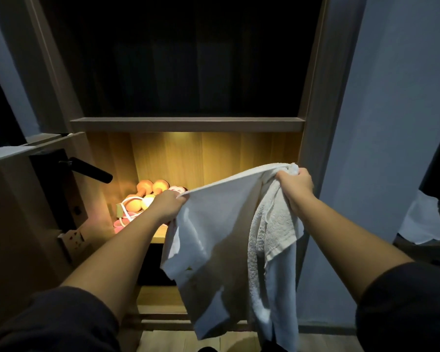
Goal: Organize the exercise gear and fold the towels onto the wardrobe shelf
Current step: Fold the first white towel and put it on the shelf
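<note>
This is a home, dim indoors. A built-in wardrobe (313,97) with a lamp-lit wooden shelf (159,237) stands beside a door's black lever handle (92,170).

— Counted the towels?
— Found one white towel (214,237) for certain, hung before the shelf (158,237). Could not tell whether the rougher strip on its right side was a second.
— Hands on it?
— Two: left hand (167,205) and right hand (296,185).
— And at the shelf's left end?
— Made out three orange dumbbell heads (145,186), one pale yellow knob (148,200), one white cord (127,208), one pink piece (118,223) at the front left corner, and one pink-and-white piece (178,189), half hidden.
— Anything off the shelf?
— Noted one black door handle (92,170) and one white cloth (422,222).
</note>
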